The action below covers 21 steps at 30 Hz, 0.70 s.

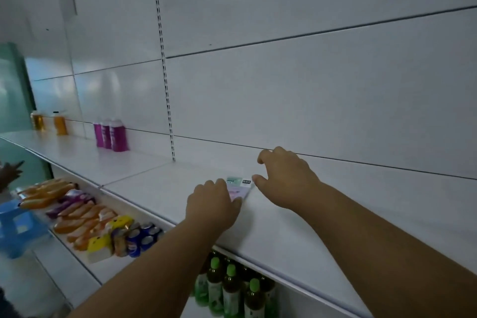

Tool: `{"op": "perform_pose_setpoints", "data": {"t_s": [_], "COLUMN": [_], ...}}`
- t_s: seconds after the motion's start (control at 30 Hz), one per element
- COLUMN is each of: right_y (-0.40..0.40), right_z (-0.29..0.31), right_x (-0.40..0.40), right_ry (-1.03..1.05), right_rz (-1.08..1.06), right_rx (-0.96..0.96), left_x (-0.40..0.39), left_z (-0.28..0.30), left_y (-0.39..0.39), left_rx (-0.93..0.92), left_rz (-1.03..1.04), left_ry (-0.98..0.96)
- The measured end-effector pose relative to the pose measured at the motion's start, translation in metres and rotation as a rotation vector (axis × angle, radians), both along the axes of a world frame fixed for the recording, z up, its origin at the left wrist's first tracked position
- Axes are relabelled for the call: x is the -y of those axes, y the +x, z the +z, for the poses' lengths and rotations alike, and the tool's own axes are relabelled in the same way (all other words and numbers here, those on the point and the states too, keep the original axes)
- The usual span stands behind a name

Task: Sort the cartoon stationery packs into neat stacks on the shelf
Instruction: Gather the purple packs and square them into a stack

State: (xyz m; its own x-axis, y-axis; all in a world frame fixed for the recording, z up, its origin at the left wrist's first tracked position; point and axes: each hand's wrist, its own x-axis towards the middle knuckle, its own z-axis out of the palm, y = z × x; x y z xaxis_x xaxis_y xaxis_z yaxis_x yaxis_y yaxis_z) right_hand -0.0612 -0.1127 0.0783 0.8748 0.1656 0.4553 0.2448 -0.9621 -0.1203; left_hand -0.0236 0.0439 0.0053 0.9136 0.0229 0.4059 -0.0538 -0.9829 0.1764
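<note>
A stationery pack [241, 187], pastel pink with a green and white header, lies flat on the white shelf [160, 188]. My left hand [214, 204] rests palm down on the pack's near left part and hides much of it, its fingers flat over the pack. My right hand [286, 178] hovers just to the right of the pack, fingers curled and apart, with the thumb tip close to the pack's right edge. Whether more packs lie under the top one is hidden.
Three purple bottles [111, 135] and two orange bottles [60, 122] stand far left on the same shelf. The shelf below holds snack packs [77, 212], blue cans [142, 237] and green-capped tea bottles [229, 289]. A blue stool [18, 227] sits at left.
</note>
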Motion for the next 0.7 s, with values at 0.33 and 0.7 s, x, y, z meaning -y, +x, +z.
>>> {"op": "perform_pose_setpoints", "data": {"t_s": [0.33,0.7], "right_y": [0.041,0.105], "right_z": [-0.025,-0.075], "right_x": [-0.032,-0.135], "right_ry": [0.085,0.107], "right_rz": [-0.250,-0.545], "right_rx": [-0.031,-0.332], "left_x": [-0.022,-0.138], "left_z": [-0.010,0.024], "left_y": [0.080,0.100], "left_rx": [-0.077,-0.046], "left_rz": [-0.114,-0.495], "left_ry": [-0.108,-1.262]}}
